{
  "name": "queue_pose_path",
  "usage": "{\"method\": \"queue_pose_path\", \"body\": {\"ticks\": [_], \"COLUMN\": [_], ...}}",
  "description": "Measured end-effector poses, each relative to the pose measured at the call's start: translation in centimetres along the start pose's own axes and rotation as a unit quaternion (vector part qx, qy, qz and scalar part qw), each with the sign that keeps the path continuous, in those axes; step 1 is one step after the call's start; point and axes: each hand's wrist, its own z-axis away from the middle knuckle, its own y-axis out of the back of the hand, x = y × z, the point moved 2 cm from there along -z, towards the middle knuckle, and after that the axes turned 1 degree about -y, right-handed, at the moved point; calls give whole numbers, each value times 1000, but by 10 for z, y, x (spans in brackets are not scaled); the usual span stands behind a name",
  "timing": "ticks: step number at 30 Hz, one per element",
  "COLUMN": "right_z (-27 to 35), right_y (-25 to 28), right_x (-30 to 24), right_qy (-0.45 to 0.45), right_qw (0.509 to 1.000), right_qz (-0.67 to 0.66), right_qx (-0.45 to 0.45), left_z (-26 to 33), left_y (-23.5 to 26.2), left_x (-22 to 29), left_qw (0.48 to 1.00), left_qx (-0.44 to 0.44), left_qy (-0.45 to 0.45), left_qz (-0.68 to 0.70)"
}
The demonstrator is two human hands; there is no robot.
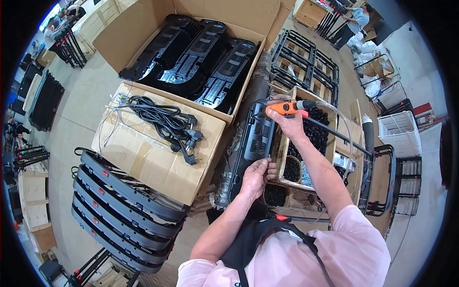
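Observation:
My right hand (pixel 287 122) is wrapped round an orange electric screwdriver (pixel 283 109), which has a dark nose and a clear hose or cord looping from it. Below that hand lies a long black plastic housing (pixel 258 136) with rows of vent slots, resting on a wrapped, worn support (pixel 228 179). Close to the housing's near right edge is my left hand (pixel 258 178). Its thumb and fingers are pinched together; whatever may be between them is hidden. Just right of the hands stands a wooden parts box (pixel 282 165) holding small black parts and silver screws.
An open carton (pixel 246 98) of shiny black covers stands at the far left of my hands. Black power cords (pixel 165 122) lie on a closed carton (pixel 148 158). Stacked curved grey-black housings (pixel 129 210) are at lower left. Black metal frames (pixel 306 62) stand beyond; other people work farther away.

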Motion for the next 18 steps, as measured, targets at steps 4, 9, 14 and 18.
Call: {"method": "queue_pose_path", "body": {"ticks": [4,9,14,18], "right_z": [-4,-18,-29,-31], "right_y": [-3,-9,-16,-16], "right_x": [-1,-4,-6,-5], "right_qy": [2,-20,-34,-33], "right_qw": [1000,998,996,990], "right_qz": [4,10,33,105], "right_qx": [-23,-62,-76,-86], "left_z": [-3,-4,-6,-7], "left_y": [6,-2,-3,-7], "left_x": [3,4,3,4], "left_qw": [1000,999,998,996], "left_qx": [17,36,38,61], "left_qy": [3,-9,6,20], "left_qz": [-16,39,58,57]}}
